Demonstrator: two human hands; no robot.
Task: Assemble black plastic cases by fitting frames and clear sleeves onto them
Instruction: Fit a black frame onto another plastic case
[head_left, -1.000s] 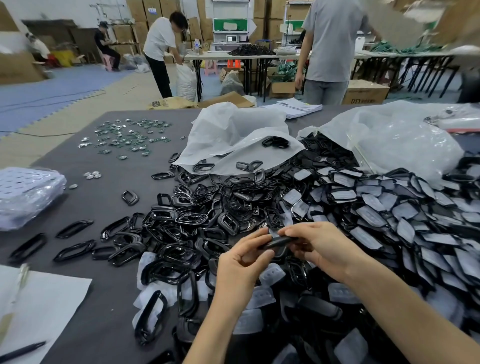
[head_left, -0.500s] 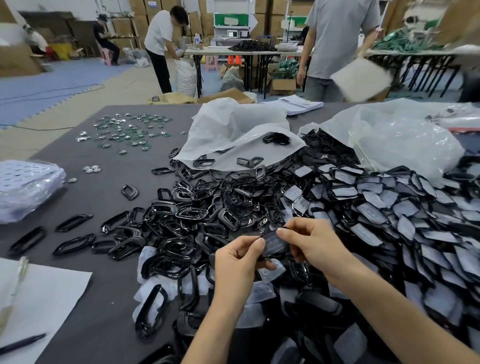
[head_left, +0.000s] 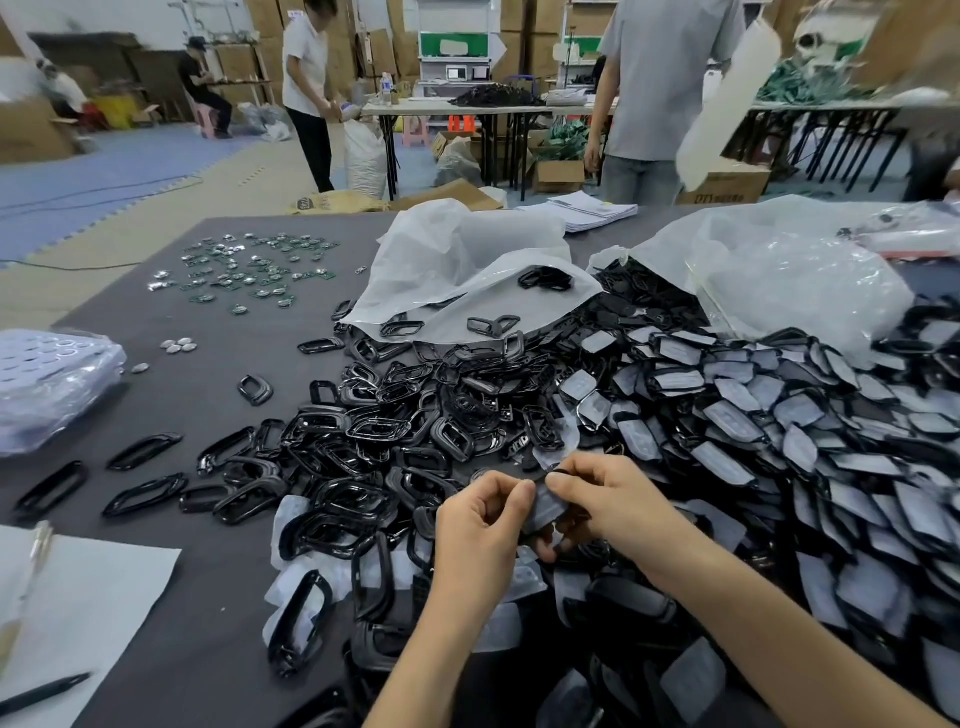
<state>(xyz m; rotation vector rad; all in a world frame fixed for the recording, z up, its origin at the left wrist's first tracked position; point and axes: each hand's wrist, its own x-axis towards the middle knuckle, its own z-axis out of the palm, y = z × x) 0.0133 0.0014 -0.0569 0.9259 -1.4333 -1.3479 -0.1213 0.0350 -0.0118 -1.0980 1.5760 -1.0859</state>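
Centrally: left hand (head_left: 480, 525) and right hand (head_left: 613, 504), fingers curled, both pinching one black case (head_left: 545, 506) in a clear, greyish sleeve, held just above the heap of frames (head_left: 363, 447).

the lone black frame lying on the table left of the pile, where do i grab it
I'd grip the lone frame from above by its rim: it lies flat on the table, apart from the pile, so a thumb outside and a finger through its open middle can pinch one side bar. The left hand is nearer, but it and the right hand hold a case now.
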